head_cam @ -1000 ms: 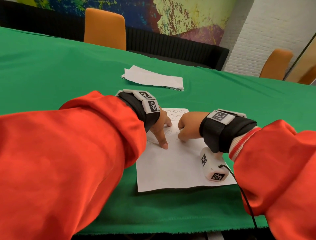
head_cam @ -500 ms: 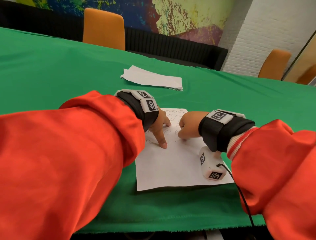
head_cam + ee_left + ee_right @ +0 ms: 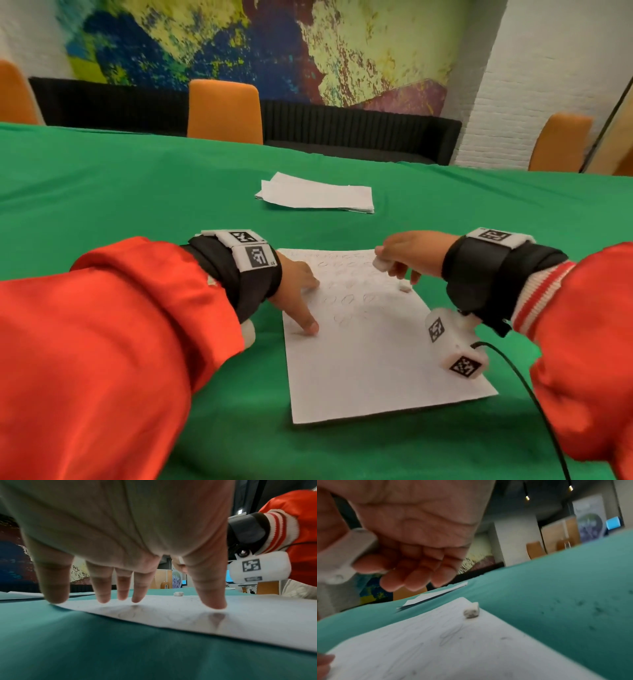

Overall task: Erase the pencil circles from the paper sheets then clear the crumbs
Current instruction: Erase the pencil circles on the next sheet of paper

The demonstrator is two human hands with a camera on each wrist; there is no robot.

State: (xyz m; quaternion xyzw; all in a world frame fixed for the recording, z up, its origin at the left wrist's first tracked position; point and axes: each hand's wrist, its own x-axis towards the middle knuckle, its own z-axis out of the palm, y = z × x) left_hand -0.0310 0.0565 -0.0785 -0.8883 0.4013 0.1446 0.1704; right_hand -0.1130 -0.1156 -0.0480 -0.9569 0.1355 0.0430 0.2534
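A white paper sheet point(image 3: 370, 353) with rows of faint pencil circles point(image 3: 346, 299) lies on the green tablecloth. My left hand point(image 3: 301, 298) presses its spread, straight fingers point(image 3: 212, 599) on the sheet's left edge. My right hand point(image 3: 400, 255) hovers above the sheet's far right corner and pinches a white eraser point(image 3: 379, 263) point(image 3: 346, 557) between thumb and index finger. A small broken-off eraser piece point(image 3: 405, 286) point(image 3: 471, 613) point(image 3: 178, 594) lies on the paper near its right edge, under that hand.
A stack of white sheets point(image 3: 317, 195) lies farther back on the green table point(image 3: 137, 192). Dark eraser crumbs point(image 3: 597, 609) speckle the cloth to the right of the sheet. Orange chairs point(image 3: 224, 111) stand beyond the far edge. A black cable point(image 3: 534, 401) trails from my right wrist.
My right hand has lifted off the paper and moved to the far right with the eraser. A small eraser piece now lies on the sheet. The left hand has stayed pressing.
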